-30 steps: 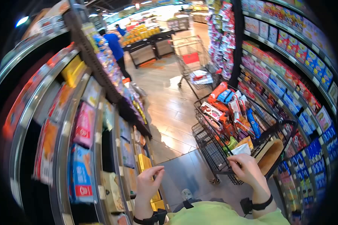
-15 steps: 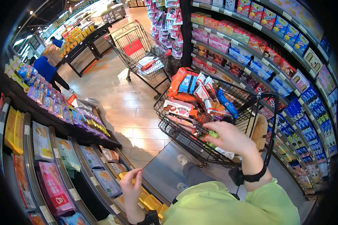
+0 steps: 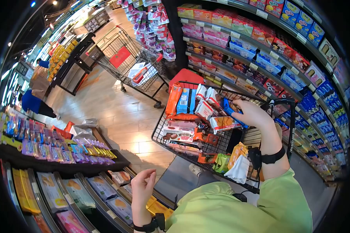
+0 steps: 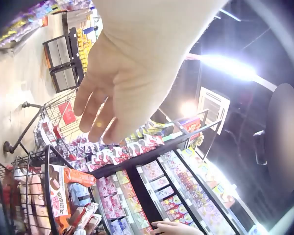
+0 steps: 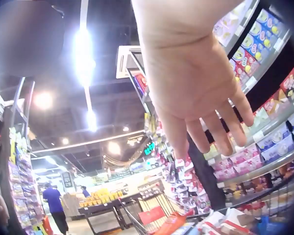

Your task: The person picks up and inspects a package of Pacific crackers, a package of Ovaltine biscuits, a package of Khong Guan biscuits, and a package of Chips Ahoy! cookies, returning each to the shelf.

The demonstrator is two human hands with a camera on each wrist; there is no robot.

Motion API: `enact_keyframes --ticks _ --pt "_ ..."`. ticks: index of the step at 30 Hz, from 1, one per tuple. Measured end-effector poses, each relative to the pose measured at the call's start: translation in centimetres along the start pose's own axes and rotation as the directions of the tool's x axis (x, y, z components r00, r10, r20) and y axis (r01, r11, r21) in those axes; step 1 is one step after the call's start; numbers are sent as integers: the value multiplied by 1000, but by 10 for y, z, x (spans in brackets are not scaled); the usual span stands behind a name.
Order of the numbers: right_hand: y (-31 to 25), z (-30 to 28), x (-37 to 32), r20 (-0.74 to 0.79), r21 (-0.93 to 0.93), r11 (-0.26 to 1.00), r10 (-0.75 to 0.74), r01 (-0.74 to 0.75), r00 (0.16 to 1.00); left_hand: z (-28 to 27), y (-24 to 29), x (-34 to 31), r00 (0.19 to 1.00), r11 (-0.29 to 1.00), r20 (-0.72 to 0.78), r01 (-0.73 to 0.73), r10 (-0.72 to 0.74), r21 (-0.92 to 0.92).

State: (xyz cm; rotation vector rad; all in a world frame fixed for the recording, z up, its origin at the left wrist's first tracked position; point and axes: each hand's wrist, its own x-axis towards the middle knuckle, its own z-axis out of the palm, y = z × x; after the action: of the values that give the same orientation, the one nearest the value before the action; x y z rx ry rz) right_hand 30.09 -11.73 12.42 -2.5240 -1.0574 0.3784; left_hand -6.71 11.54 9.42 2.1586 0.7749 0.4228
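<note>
My right hand (image 3: 254, 112) reaches over the shopping cart (image 3: 153, 136), right at a blue packet (image 3: 228, 106). Its fingers are spread and fairly straight in the right wrist view. Beside that packet lie a red-and-white snack pack (image 3: 224, 124), an orange packet (image 3: 173, 99), a light blue packet (image 3: 186, 103) and a pink-and-white box (image 3: 179, 134). Nearer my body the cart holds a green packet (image 3: 221, 163), a yellow packet (image 3: 238, 151) and a white bag (image 3: 238, 171). My left hand (image 3: 142, 187) hovers by the left shelf, fingers loosely bent, holding nothing.
A second cart (image 3: 122, 58) with a red panel stands beyond mine. Shelves of boxed snacks (image 3: 237, 48) rise on the right; low shelves of packets (image 3: 79, 192) run along the left. A person in blue (image 3: 32, 101) is at the far left.
My right hand has moved forward and right across the cart to the blue packet. The view has turned right and down, showing more of the cart. My left hand stays raised by the left shelf.
</note>
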Motion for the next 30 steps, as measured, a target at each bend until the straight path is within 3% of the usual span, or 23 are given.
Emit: enact_keyframes --ticks 1,3,5,10,13,15,16,17,19,21,23,24,25,28,30 --pt "14 6 2 88 14 998 67 -68 994 6 -2 11 999 1000 39 0 0 3" --pt "44 29 2 20 27 999 46 -47 999 18 2 30 995 1000 99 -1 0 12" --pt "57 39 0 126 -2 989 145 -146 981 33 13 55 974 1000 227 6 1 -30" --pt "46 34 -32 273 -48 956 291 -289 917 97 13 119 907 992 405 -83 116 -98" --pt "49 30 -64 215 42 958 268 -283 939 160 -8 162 885 994 462 -12 63 -111" --pt "50 29 -86 191 29 949 303 -314 934 197 -12 185 895 971 378 -232 237 -59" --pt "52 29 -96 143 48 952 294 -303 945 217 -16 194 911 986 383 -109 151 -130" --pt "52 28 -104 96 65 955 284 -291 954 230 -12 200 903 985 399 -118 160 -128" --pt "49 25 -117 99 91 934 338 -346 936 254 -3 211 922 954 315 -275 227 118" --pt "46 24 -128 113 112 913 380 -392 918 276 -3 221 921 947 315 -287 231 145" --pt "43 22 -135 84 115 914 381 -389 921 295 -8 227 933 967 326 -210 154 145" --pt "41 22 -139 62 104 922 367 -372 928 302 -9 225 925 936 252 -325 286 133" --pt "40 22 -142 58 112 915 384 -388 921 307 -12 225 917 932 268 -337 294 130" --pt "36 21 -149 -3 117 924 367 -364 930 309 -11 228 947 925 262 -258 185 280" --pt "34 22 -151 -1 144 924 358 -354 934 307 -16 239 899 956 430 -47 -86 290"
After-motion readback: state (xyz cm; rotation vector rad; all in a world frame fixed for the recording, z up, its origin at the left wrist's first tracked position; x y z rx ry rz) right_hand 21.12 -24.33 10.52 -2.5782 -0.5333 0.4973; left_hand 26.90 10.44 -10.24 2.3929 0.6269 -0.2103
